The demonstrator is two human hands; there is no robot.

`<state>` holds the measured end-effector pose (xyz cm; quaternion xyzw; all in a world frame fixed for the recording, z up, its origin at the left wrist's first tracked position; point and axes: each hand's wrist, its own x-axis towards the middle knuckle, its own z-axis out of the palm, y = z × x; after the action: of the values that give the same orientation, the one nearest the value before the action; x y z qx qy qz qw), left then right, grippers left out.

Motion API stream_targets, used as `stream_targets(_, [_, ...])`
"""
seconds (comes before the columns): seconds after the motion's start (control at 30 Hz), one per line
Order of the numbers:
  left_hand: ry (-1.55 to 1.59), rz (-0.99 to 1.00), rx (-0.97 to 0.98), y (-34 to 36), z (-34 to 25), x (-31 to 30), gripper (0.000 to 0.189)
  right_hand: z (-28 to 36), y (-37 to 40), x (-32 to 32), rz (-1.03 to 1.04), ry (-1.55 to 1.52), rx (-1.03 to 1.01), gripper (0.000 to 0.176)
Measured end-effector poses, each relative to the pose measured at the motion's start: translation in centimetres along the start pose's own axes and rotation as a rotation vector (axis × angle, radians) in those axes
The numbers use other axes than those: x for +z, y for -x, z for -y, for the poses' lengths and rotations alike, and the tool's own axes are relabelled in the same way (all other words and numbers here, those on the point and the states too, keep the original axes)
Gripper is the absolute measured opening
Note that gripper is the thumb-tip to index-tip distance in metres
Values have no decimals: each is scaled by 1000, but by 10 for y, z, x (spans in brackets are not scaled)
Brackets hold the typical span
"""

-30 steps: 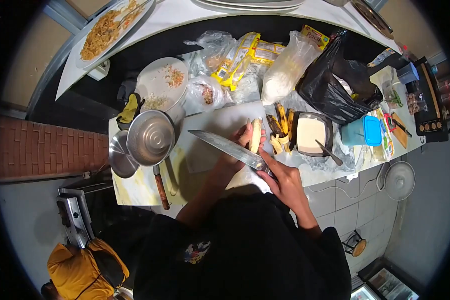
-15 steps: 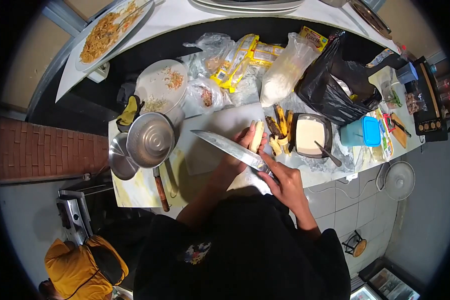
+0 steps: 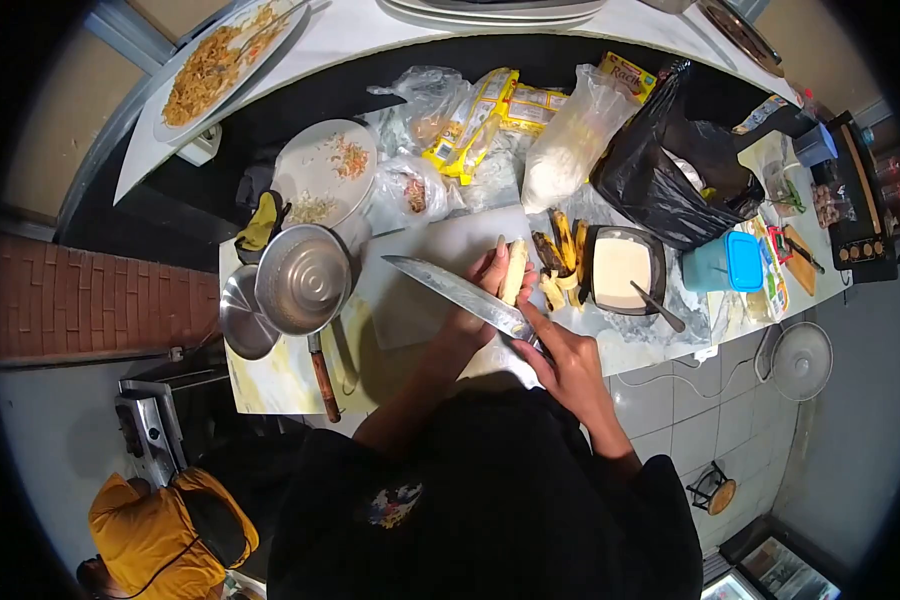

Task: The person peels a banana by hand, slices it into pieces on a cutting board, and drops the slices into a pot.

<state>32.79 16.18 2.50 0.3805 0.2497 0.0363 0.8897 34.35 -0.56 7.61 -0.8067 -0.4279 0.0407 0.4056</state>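
A peeled banana [image 3: 515,272] stands nearly upright in my left hand [image 3: 483,283], whose fingers close around its side. My right hand [image 3: 570,360] grips the handle of a large knife [image 3: 453,291]. The blade points to the left and crosses in front of my left hand, with its heel close to the lower end of the banana. Beneath the blade lies a white cutting board [image 3: 440,245]. Banana peels [image 3: 566,255] are heaped just right of the board, beside a dark square bowl [image 3: 623,270] of pale batter with a spoon [image 3: 657,306] in it.
A metal pot [image 3: 303,280] and a wooden-handled utensil [image 3: 323,378] sit at left, below a plate of chopped vegetables [image 3: 295,165]. Along the back are a bag of white powder [image 3: 560,150] and a black plastic bag [image 3: 660,160]. A blue-lidded container [image 3: 730,263] stands right. A person in orange [image 3: 160,535] is lower left.
Both hands, the knife and the banana hold almost the same position. The whole view has shifted very slightly.
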Motion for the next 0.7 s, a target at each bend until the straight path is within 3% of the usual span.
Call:
stream_targets(0.17, [-1,-49,9,7,-6,8,43,1,-1,-3,14,16,-2,54])
stream_targets(0.23, [1,-59,15,4,-4,7,41,9,-4,-9,96,-25,121,50])
stream_targets(0.47, [-51,-151,-7,8,-11,16,40,7,-3,-6,70,-8,80,48])
stream_targets(0.53, [-14,-272,22,8,-8,21,43,6,-2,-5,73,-1,82,48])
stream_targets(0.7, [-37,-246,35,3,-5,14,46,6,-2,-6,81,-3,85,48])
